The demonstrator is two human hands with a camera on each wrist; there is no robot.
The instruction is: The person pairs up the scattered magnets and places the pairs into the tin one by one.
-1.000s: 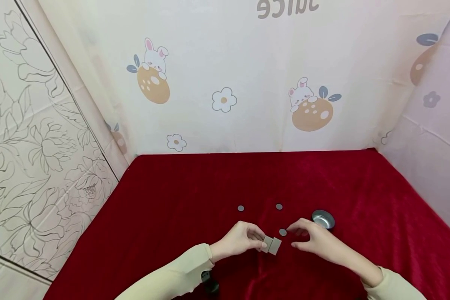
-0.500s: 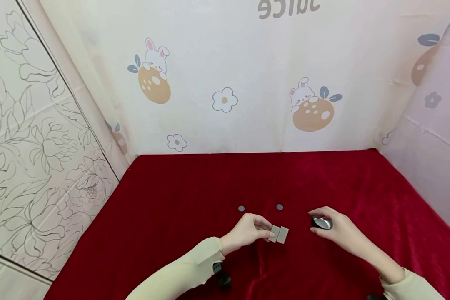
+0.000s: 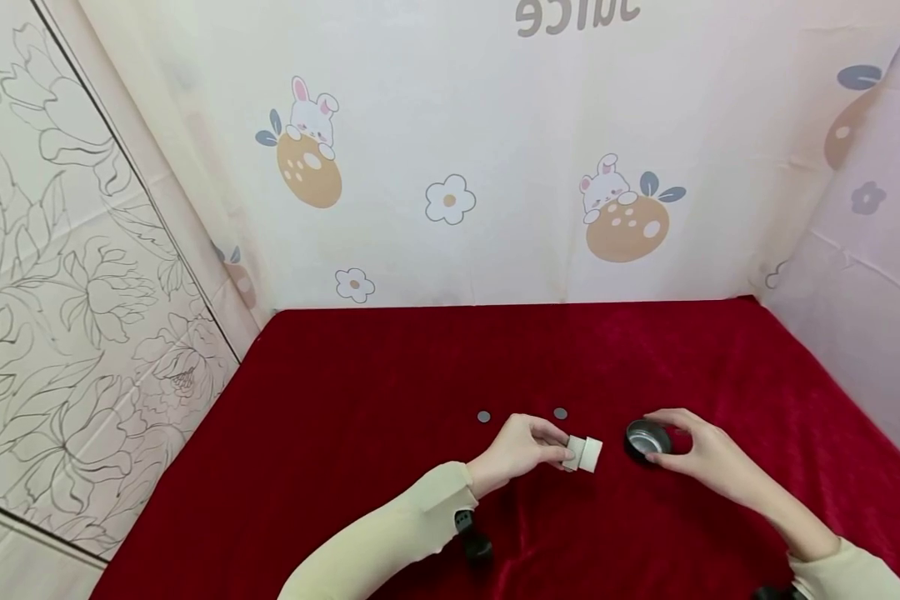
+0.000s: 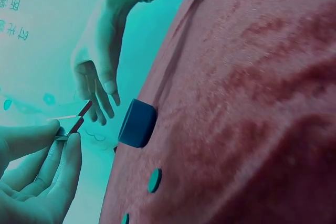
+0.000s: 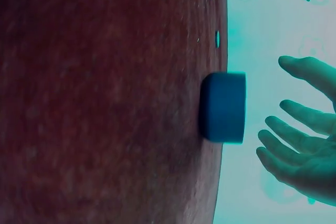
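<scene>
My left hand [image 3: 562, 448] pinches two small grey flat tiles [image 3: 587, 454] by their edge and holds them just above the red cloth [image 3: 390, 392]. In the left wrist view the tiles [image 4: 73, 123] show as thin slips between the fingertips [image 4: 71, 142]. A small round metal cup [image 3: 645, 439] stands on the cloth just right of the tiles. My right hand [image 3: 677, 440] lies beside the cup's right side, fingers [image 5: 302, 116] spread and apart from the cup [image 5: 224, 107], holding nothing.
Two small grey discs [image 3: 483, 416] [image 3: 560, 413] lie on the cloth beyond the hands. Patterned cloth walls [image 3: 450, 167] close off the back and both sides. Black wrist cameras [image 3: 472, 537] hang under the sleeves.
A disc lay by the right hand; that hand then went to the cup and now lies open beside it, the disc out of sight. The left hand carried the tiles right and farther away.
</scene>
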